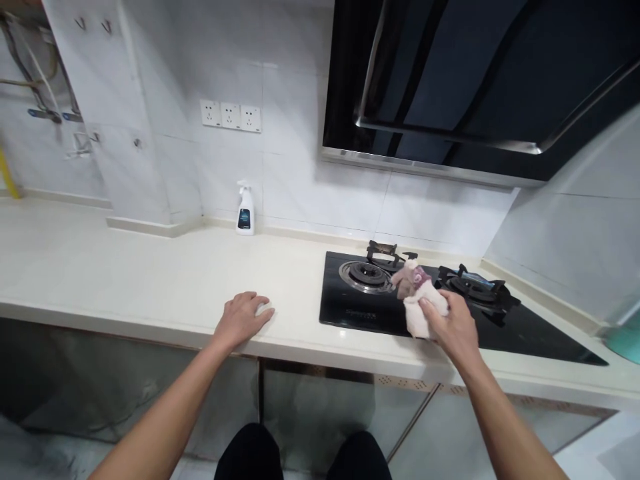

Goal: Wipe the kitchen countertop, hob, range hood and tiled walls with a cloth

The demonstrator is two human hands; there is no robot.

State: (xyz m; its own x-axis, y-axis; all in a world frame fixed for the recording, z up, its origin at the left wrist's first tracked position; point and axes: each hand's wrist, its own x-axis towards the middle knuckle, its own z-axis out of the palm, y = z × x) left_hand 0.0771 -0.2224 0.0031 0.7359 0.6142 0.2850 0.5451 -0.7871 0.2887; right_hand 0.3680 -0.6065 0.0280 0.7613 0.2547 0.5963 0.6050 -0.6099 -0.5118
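Note:
My right hand (454,327) is closed round a bunched white and purple cloth (423,303), held over the front middle of the black gas stove (530,340). Part of the cloth hangs in front of the left burner (369,275), whose pot support is off and stands behind it. On the right burner (473,287) the black support is in place. To the left of the stove, my left hand (244,319) rests on the cream counter (150,267) near its front edge, fingers loosely apart and holding nothing.
A white spray bottle (245,210) stands against the back wall, below a row of sockets (231,116). Above the stove hangs a black range hood (450,80). A green object (625,340) is partly visible at the right edge. Cabinet doors (320,407) are below the counter.

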